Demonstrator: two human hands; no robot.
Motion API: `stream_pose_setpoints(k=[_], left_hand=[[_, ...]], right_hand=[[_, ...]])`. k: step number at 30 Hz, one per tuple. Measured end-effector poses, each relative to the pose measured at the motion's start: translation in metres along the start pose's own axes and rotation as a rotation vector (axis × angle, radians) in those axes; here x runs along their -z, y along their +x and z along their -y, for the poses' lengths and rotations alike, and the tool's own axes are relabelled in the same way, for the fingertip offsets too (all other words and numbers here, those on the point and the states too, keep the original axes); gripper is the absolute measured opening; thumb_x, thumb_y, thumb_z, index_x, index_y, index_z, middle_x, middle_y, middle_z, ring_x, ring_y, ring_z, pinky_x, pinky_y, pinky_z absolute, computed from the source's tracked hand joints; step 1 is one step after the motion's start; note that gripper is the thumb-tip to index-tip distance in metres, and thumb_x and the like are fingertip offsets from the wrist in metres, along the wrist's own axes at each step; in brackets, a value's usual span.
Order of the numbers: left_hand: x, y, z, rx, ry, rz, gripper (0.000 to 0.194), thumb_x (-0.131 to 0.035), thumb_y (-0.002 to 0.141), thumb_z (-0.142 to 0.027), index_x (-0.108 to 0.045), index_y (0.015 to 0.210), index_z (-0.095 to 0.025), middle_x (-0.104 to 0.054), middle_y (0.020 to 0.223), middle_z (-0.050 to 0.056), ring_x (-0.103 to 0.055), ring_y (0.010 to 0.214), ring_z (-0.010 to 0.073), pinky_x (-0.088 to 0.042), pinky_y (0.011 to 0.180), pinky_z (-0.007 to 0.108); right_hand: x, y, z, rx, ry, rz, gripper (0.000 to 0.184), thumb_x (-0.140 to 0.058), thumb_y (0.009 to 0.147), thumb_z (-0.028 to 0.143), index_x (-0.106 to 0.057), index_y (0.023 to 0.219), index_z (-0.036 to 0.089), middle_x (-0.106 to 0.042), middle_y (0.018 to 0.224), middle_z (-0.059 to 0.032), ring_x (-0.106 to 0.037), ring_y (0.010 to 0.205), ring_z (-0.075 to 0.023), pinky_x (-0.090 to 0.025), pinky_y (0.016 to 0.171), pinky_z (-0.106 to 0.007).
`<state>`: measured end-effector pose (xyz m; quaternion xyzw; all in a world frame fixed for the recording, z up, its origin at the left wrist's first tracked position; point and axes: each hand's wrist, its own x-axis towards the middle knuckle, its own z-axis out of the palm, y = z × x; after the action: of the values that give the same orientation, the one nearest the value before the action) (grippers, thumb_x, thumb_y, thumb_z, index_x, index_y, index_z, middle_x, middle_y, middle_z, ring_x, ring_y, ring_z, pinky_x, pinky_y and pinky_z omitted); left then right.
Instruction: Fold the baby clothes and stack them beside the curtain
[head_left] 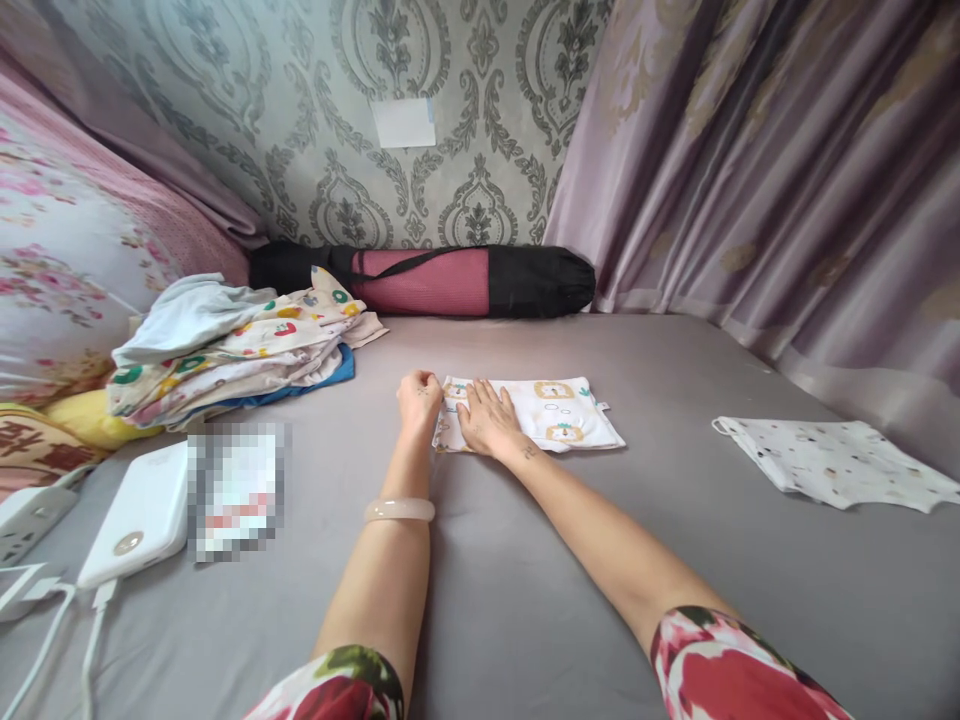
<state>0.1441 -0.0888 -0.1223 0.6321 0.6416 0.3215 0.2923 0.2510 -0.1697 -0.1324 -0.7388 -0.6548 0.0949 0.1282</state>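
Note:
A folded white garment (555, 410) with lion faces printed on it lies flat on the grey sheet in front of me. What kind of garment it is, I cannot tell from the folds. My left hand (418, 402) is closed at its left edge, with the fingers curled in a pinch on the fabric; the fingertips are partly hidden. A pale bangle (400, 510) circles that forearm. Palm down, my right hand (489, 418) lies flat on the left part of the garment, fingers stretched out. A small tag shows on the garment's right edge.
Rumpled printed clothes (247, 345) are piled at the left. Nearer stand a white power bank (139, 515) with a cable and a power strip (34, 515). Another folded spotted garment (840, 460) lies right. A black and pink rolled bag (424, 280) lines the wall.

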Motion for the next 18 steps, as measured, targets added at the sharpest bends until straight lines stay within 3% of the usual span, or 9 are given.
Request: stream_pose_setpoints(k=[10, 18], left_hand=[[0.0, 0.0, 0.0, 0.013, -0.019, -0.009, 0.028, -0.048, 0.087, -0.024, -0.072, 0.099, -0.017, -0.074, 0.101, 0.012, -0.067, 0.102, 0.0235, -0.048, 0.087, 0.029], [-0.001, 0.008, 0.007, 0.025, -0.114, -0.095, 0.032, -0.045, 0.085, -0.023, -0.072, 0.1, -0.016, -0.075, 0.096, 0.012, -0.069, 0.097, 0.0212, -0.049, 0.088, 0.029]], right_hand=[[0.0, 0.002, 0.001, -0.012, -0.035, 0.005, 0.062, -0.024, 0.099, 0.037, -0.034, 0.15, 0.004, -0.029, 0.158, -0.015, -0.021, 0.147, -0.0259, -0.009, 0.12, -0.048], [-0.002, 0.008, 0.029, 0.085, -0.003, -0.015, 0.059, -0.023, 0.1, 0.033, -0.031, 0.151, 0.006, -0.026, 0.16, -0.0136, -0.016, 0.149, -0.0233, -0.007, 0.12, -0.044]])
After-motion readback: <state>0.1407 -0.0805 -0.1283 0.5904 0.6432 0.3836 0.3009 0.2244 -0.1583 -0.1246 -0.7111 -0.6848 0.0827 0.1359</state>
